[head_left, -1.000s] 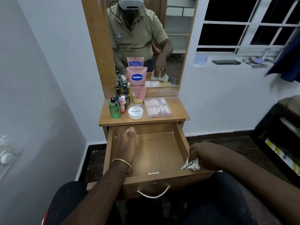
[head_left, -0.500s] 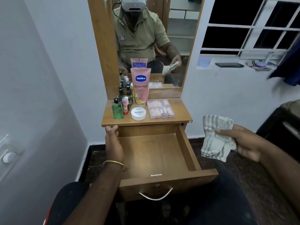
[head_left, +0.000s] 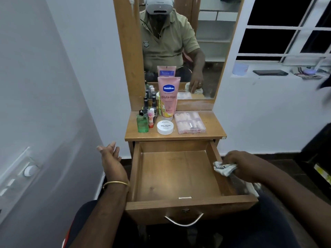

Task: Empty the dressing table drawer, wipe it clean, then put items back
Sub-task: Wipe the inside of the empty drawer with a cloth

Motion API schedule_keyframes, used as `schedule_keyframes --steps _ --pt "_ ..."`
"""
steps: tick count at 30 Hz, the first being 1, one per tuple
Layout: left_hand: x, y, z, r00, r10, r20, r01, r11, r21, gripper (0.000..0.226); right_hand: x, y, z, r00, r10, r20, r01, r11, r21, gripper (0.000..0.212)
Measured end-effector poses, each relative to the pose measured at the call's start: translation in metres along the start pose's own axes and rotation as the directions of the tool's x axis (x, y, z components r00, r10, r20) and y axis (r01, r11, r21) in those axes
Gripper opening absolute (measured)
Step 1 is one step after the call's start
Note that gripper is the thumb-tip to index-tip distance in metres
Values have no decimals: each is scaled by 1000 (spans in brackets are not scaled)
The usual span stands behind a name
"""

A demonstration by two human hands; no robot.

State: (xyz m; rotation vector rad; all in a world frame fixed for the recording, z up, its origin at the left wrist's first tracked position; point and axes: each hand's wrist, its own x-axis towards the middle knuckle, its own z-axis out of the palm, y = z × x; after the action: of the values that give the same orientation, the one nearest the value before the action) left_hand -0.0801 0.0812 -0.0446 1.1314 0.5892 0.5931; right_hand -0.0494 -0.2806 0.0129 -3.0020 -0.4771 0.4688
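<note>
Cloth: the small striped cloth [head_left: 224,168] is at the right wall of the drawer, bunched in the right hand [head_left: 239,164]. It looks soft and light, and I think it will fold and slip easily, so a full bunch in the palm is better than a pinch at one corner.
Right hand: the fingers are curled around the cloth and grasp it against the drawer side.
Left hand: the left hand [head_left: 112,163] is in the air just beside the left side of the drawer, with the fingers released and holding nothing.
Drawer: the drawer [head_left: 175,176] is pulled out and nothing lies in it except a small pale mark near the front wall. The wood bottom looks smooth and stiff, so the cloth should glide on it.
Items to return: the pink Vaseline tube [head_left: 168,99], the green bottle [head_left: 142,122], the white jar [head_left: 165,127], the clear nail box [head_left: 189,122] and some small dark bottles stand on the tabletop [head_left: 213,128]. The bottles may tip; I would take them by the body.
Room: a mirror is above, a white wall is at the left, and a dark window with a sill is at the right.
</note>
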Motion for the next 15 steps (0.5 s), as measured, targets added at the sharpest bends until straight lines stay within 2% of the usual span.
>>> schedule_keyframes --steps 3,5,6,8,10,11,13,15 --pt "-7 1 1 1000 -3 27 2 999 35 72 -17 6 -5 991 -14 129 18 1000 -25 18" --pt "-13 2 3 999 -2 47 -1 998 65 72 -27 11 -15 980 -82 184 70 995 71 21" --pt "-15 3 4 998 -5 58 1 997 72 71 -31 13 -20 978 -114 175 87 984 158 24" --pt "-18 3 4 997 -7 76 1 997 83 71 -31 19 -28 992 -115 45 93 934 344 20" --pt "-20 5 4 995 6 101 -18 993 115 70 -23 21 -37 994 -34 -106 88 824 560 7" --pt "-20 5 6 993 16 120 -33 990 135 68 -14 22 -41 990 17 -140 83 729 679 5" --pt "-20 3 9 984 24 179 -53 986 160 64 7 22 -51 977 152 -148 48 520 853 16" --pt "-20 1 13 969 29 247 -71 984 164 64 34 21 -64 954 264 -140 41 351 935 21"
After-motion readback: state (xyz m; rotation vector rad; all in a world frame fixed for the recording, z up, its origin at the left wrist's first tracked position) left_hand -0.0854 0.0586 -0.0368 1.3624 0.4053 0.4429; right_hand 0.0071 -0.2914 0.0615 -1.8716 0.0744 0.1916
